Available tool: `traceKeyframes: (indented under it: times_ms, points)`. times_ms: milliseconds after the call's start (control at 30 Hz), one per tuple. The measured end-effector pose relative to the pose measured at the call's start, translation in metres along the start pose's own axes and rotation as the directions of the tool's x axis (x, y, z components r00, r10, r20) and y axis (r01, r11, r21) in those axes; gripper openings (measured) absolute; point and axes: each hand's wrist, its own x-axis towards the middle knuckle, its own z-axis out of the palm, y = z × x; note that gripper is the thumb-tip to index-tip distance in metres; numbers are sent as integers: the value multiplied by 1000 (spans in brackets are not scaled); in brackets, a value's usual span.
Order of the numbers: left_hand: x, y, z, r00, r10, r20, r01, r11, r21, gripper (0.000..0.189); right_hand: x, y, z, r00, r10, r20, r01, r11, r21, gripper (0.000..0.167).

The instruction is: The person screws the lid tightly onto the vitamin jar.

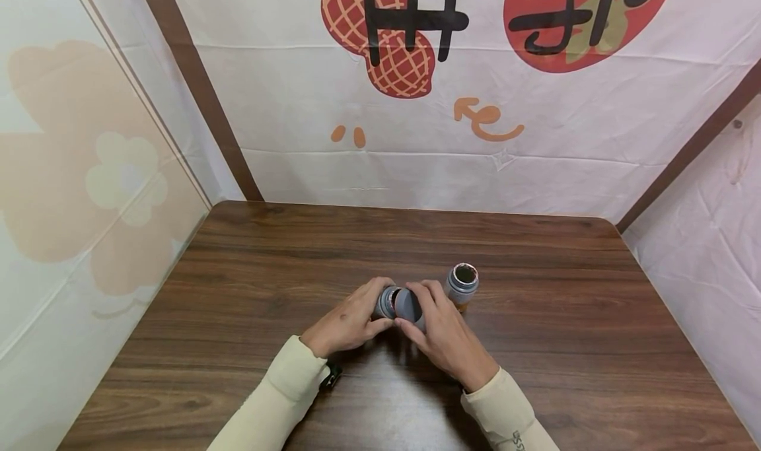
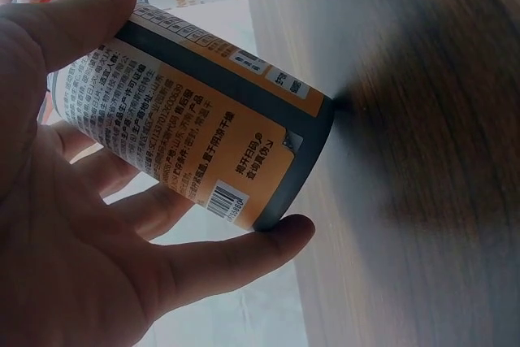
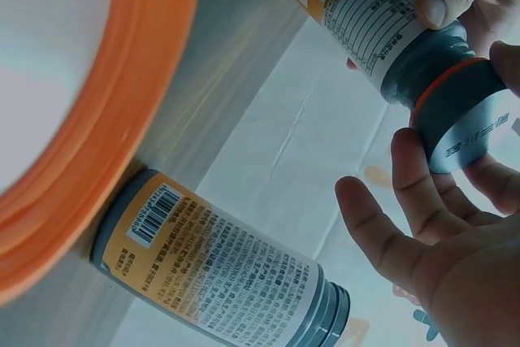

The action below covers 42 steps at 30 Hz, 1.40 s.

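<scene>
My left hand holds a grey bottle with a white-and-orange label, thumb on one side and fingers on the other. The bottle tilts to the right, its bottom edge right at the table in the left wrist view. With thumb and fingers, my right hand grips a grey screw cap at the bottle's mouth. An orange ring shows at the cap's inner edge, and the cap sits at an angle to the neck. Right behind the right hand, a second similar bottle stands upright and uncapped.
The brown wood-grain table carries both bottles. Close to the right wrist camera is a large orange ring with a white centre. A printed white cloth hangs behind the table, and more cloth hangs at both sides.
</scene>
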Motion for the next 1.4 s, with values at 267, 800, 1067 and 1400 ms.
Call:
traceKeyframes:
  times_ms: [267,800,1067,1400]
  points:
    - [-1,-1,1,1000,-10,2,10,1000,-13,51,4,-2,0,999,10,33,-9,1000,-7,53]
    - [-1,-2,3,1000,-8,-1,8,1000,-10,53,8,-2,3,999,-4,41,5,1000,-11,53]
    - [-2,-2,2,1000,0,-9,0,1000,-5,53,8,-2,4,999,-4,45,4,1000,-9,52]
    - [-2,-2,2,1000,-1,-2,1,1000,-10,52,8,-2,6,998,4,57,-5,1000,5,53]
